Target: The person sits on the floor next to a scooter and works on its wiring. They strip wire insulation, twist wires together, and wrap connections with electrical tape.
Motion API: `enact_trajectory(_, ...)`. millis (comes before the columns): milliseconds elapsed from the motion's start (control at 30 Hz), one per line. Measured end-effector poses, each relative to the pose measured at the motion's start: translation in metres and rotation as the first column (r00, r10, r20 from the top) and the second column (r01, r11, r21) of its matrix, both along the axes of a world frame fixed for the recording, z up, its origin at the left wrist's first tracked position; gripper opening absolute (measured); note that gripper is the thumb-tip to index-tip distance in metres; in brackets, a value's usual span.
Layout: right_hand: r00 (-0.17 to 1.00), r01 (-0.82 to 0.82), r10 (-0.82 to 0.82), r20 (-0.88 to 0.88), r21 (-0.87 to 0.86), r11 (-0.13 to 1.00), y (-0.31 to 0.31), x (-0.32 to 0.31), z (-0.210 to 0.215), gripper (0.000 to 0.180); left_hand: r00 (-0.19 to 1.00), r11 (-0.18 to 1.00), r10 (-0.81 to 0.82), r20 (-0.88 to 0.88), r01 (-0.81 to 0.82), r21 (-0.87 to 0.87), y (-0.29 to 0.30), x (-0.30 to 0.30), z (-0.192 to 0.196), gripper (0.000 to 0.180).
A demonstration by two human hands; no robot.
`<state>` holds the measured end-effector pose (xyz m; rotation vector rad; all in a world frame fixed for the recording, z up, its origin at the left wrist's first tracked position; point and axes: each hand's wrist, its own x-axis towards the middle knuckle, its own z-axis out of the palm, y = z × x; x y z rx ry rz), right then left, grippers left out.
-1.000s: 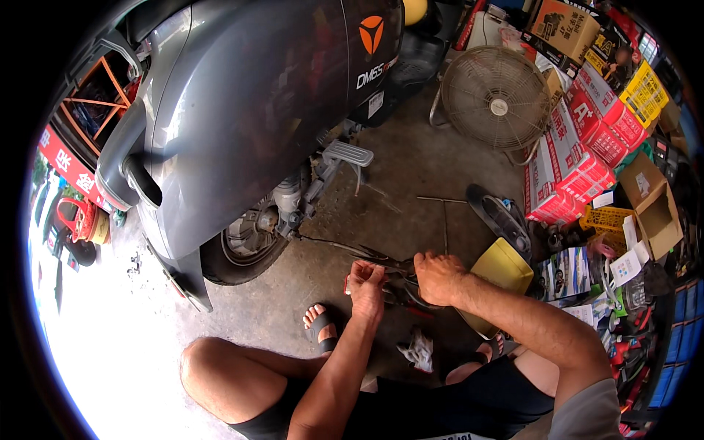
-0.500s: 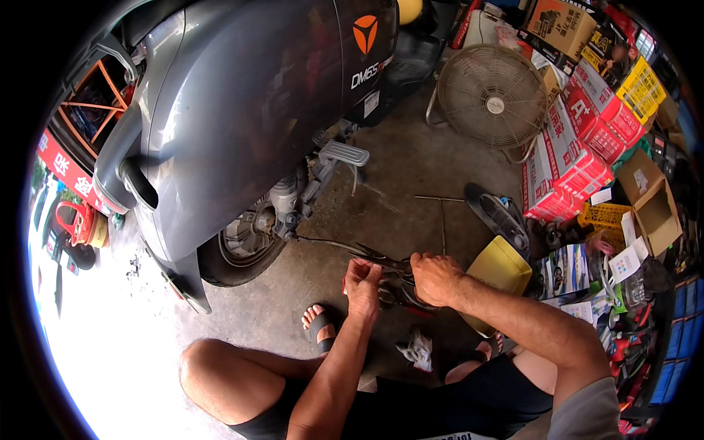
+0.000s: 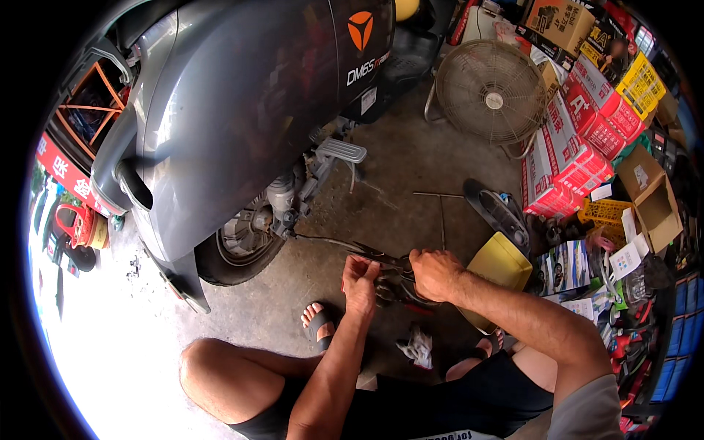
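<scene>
My left hand (image 3: 360,284) is closed in a pinch beside the tool, and a small bit of red shows at its outer edge; what the fingers hold is hidden. My right hand (image 3: 434,276) wraps around the handles of dark scissors (image 3: 385,258), whose blades point left, just past the left fingertips. A thin dark cable (image 3: 323,240) runs from the scooter's rear wheel hub (image 3: 257,222) toward the blades. Whether the blades touch it cannot be made out. Under my hands lie dark and red items, too jumbled to name.
A grey scooter (image 3: 242,110) with a footrest (image 3: 342,151) stands front left. On the floor are a T-handle wrench (image 3: 441,220), a yellow tray (image 3: 506,265), a dark shoe-shaped part (image 3: 493,213) and a crumpled rag (image 3: 419,346). A round fan (image 3: 491,92) and stacked boxes (image 3: 565,161) stand right.
The scissors' blades look closer together than before. Both hands have stayed in nearly the same place, and the whole view has shifted slightly.
</scene>
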<state>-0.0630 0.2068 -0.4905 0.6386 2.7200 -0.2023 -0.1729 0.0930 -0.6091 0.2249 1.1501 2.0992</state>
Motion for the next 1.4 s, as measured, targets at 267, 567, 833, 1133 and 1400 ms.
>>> enact_trajectory(267,1.000,0.009,-0.009,-0.014,0.008,1.000,0.000,0.000,-0.003,0.030,1.000,1.000,0.002,0.020,-0.001,-0.011,0.001,0.000,0.000,0.016)
enact_trajectory(567,1.000,-0.012,0.013,-0.028,0.022,1.000,0.000,0.001,0.000,0.034,1.000,1.000,-0.005,0.024,0.005,0.021,0.001,-0.001,-0.001,0.016)
enact_trajectory(833,0.999,-0.003,0.004,-0.039,0.030,1.000,0.001,0.001,-0.001,0.033,0.999,0.999,-0.006,0.044,0.005,0.035,0.003,-0.001,0.002,0.016)
enact_trajectory(1133,0.998,0.061,-0.061,-0.014,0.012,0.998,-0.007,-0.004,0.002,0.030,0.999,0.999,-0.014,0.028,0.013,0.047,0.002,-0.003,-0.003,0.014)
enact_trajectory(1400,0.999,0.045,-0.045,-0.015,-0.003,0.999,-0.004,-0.004,0.004,0.028,0.999,0.999,-0.027,0.035,0.025,0.047,0.004,-0.002,0.000,0.014)
